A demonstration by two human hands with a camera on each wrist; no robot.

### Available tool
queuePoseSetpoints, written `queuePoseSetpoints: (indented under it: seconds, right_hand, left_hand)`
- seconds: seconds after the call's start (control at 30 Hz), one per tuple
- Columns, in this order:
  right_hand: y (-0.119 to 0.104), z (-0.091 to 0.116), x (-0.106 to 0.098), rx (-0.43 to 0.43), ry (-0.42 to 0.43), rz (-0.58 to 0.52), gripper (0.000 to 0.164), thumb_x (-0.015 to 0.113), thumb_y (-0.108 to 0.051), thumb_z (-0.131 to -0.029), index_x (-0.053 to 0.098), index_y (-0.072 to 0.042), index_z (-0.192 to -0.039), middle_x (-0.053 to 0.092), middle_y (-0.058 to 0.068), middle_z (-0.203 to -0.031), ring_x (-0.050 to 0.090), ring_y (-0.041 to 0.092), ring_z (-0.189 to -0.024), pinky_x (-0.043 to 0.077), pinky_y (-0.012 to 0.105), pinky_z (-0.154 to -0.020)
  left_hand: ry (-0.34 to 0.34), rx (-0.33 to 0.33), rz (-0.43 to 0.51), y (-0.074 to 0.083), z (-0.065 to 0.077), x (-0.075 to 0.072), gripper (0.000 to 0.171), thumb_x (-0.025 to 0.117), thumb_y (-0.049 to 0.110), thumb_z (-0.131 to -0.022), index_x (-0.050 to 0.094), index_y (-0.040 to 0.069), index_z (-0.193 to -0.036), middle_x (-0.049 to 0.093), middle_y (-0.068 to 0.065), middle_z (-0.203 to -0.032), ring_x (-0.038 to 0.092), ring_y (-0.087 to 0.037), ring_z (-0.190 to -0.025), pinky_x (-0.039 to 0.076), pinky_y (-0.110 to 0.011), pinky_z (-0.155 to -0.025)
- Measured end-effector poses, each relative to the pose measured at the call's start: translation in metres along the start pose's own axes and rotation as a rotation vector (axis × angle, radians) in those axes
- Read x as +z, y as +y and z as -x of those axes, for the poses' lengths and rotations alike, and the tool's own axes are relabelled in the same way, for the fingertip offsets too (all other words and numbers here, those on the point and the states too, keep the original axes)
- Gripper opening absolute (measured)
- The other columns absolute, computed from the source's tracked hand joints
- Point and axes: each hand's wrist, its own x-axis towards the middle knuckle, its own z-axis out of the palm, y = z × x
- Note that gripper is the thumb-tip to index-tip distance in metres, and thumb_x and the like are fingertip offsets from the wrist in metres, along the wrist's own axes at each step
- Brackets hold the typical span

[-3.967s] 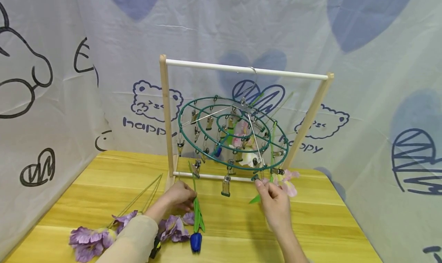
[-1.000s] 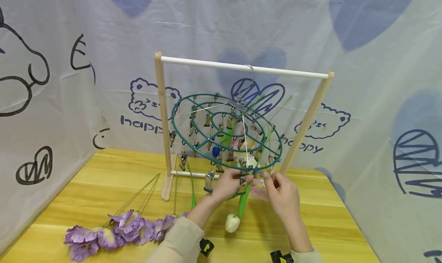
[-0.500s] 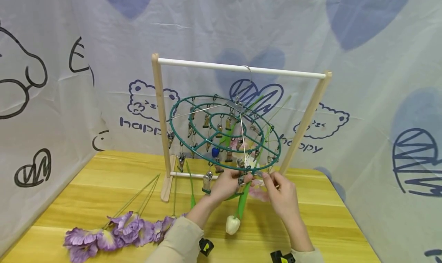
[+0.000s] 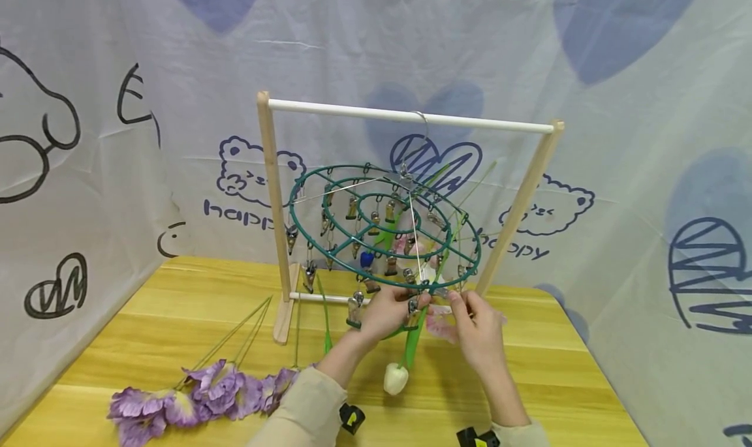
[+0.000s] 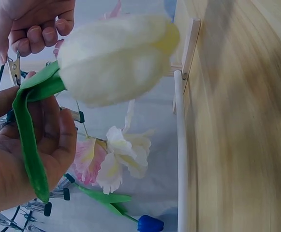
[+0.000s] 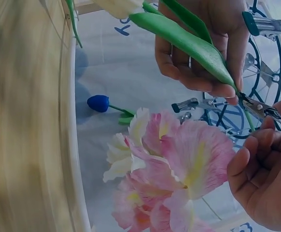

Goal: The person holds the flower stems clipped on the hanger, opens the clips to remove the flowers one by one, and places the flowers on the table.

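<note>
My left hand [image 4: 380,316] pinches the stem of a white tulip [image 4: 396,379] just beneath the hanging rack's front rim. The tulip's bloom points down toward me, its green leaf [image 5: 34,140] lying across the left palm. A metal clip [image 6: 258,107] on the rack is pinched between thumb and finger of my right hand [image 4: 483,329]. In the right wrist view the clip's jaws meet the tulip stem; whether they bite on it I cannot tell. The green round rack [image 4: 352,264] hangs by a hook from a wooden frame's white bar [image 4: 482,122].
Several clips dangle around the rack. Pink and white flowers [image 6: 193,154] and a blue tulip [image 6: 98,103] hang from it. Purple flowers [image 4: 217,388] lie on the table's left, beside a green stem [image 4: 326,316]. A printed cloth [image 4: 176,107] stands behind.
Four seconds ago my left hand was farther left, above a blue tulip on the table. Now it holds the white tulip at the clip. Over the last second both hands barely move.
</note>
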Motion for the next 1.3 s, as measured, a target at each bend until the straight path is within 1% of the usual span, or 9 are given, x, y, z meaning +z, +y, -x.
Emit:
queuePoseSetpoints:
  seconds: [0.17,0.37,0.47,0.6,0.83,0.97,1.07,1.17,1.3]
  right_hand:
    - [0.0003,0.0005,0.0021,0.001,0.008,-0.009,0.034,0.056,-0.013,-0.107,0.051,-0.009,-0.074,0.042,-0.002,-0.064,0.037,0.009,-0.055,0.031,0.024,-0.048]
    - [-0.0006,0.0009,0.0016,0.015,0.017,-0.023,0.037,0.054,-0.013,-0.108,0.045,-0.009,-0.072,0.037,-0.002,-0.064,0.034,0.008,-0.055,0.028,0.023,-0.048]
    - [-0.0019,0.0007,0.0009,0.012,0.027,-0.027,0.037,0.055,-0.013,-0.108,0.045,-0.009,-0.072,0.036,-0.003,-0.064,0.034,0.007,-0.055,0.028,0.023,-0.049]
    - [-0.004,0.0004,-0.0002,0.015,0.036,-0.047,0.037,0.056,-0.012,-0.107,0.045,-0.008,-0.072,0.036,-0.003,-0.064,0.034,0.007,-0.056,0.027,0.022,-0.05]
    - [-0.0032,0.0003,-0.0011,0.003,0.065,-0.061,0.037,0.055,-0.01,-0.107,0.046,-0.009,-0.07,0.035,-0.005,-0.061,0.032,0.005,-0.053,0.026,0.021,-0.047]
    - [-0.003,-0.0004,-0.0022,0.001,0.074,-0.063,0.037,0.055,-0.009,-0.106,0.047,-0.007,-0.07,0.036,-0.005,-0.06,0.032,0.005,-0.052,0.026,0.021,-0.046]
    - [-0.0031,-0.0008,-0.0031,0.017,0.082,-0.061,0.037,0.056,-0.01,-0.106,0.047,-0.007,-0.07,0.037,-0.004,-0.06,0.033,0.006,-0.052,0.027,0.022,-0.046]
    - [-0.0034,-0.001,-0.0036,0.035,0.086,-0.062,0.037,0.056,-0.011,-0.106,0.047,-0.008,-0.071,0.037,-0.004,-0.061,0.033,0.007,-0.053,0.027,0.022,-0.047]
    - [-0.003,-0.0015,-0.0046,0.036,0.086,-0.057,0.038,0.055,-0.012,-0.107,0.045,-0.007,-0.071,0.037,-0.003,-0.061,0.033,0.008,-0.053,0.027,0.023,-0.048]
  left_hand:
    - [-0.016,-0.013,0.002,0.0006,-0.0016,-0.0008,0.039,0.067,0.036,-0.103,0.075,0.001,-0.119,0.078,-0.013,-0.101,0.06,-0.012,-0.08,0.048,-0.027,-0.072]
    - [-0.023,0.018,0.019,-0.001,-0.0022,-0.0003,0.036,0.066,0.03,-0.104,0.074,-0.003,-0.117,0.077,-0.014,-0.101,0.055,-0.013,-0.076,0.045,-0.028,-0.072]
    - [-0.021,0.035,0.004,-0.0015,-0.0014,0.0001,0.036,0.066,0.03,-0.104,0.074,-0.002,-0.118,0.076,-0.012,-0.107,0.062,-0.013,-0.087,0.05,-0.029,-0.078]
    - [-0.023,0.037,-0.001,-0.0017,-0.0005,0.0004,0.033,0.067,0.028,-0.104,0.075,0.0,-0.118,0.076,-0.014,-0.115,0.065,-0.015,-0.094,0.05,-0.031,-0.081]
    - [-0.042,0.057,-0.01,-0.0031,0.0012,0.0017,0.028,0.065,0.019,-0.104,0.074,0.0,-0.122,0.075,-0.016,-0.119,0.068,-0.024,-0.109,0.054,-0.035,-0.088]
    - [-0.033,0.07,-0.031,-0.0043,0.0026,0.0045,0.023,0.059,0.007,-0.103,0.075,-0.001,-0.117,0.075,-0.016,-0.118,0.066,-0.026,-0.114,0.054,-0.033,-0.089]
    - [-0.03,0.056,0.0,-0.006,0.004,0.0069,0.022,0.058,0.0,-0.101,0.076,-0.002,-0.113,0.076,-0.014,-0.115,0.066,-0.026,-0.113,0.055,-0.032,-0.089]
    - [-0.039,0.027,0.04,-0.0082,0.0049,0.0086,0.019,0.062,0.005,-0.102,0.076,-0.003,-0.114,0.076,-0.015,-0.114,0.069,-0.026,-0.11,0.057,-0.032,-0.088]
    - [-0.033,0.018,0.003,-0.0086,0.0073,0.0087,0.02,0.06,0.004,-0.102,0.075,-0.003,-0.114,0.075,-0.016,-0.114,0.068,-0.025,-0.109,0.055,-0.028,-0.085]
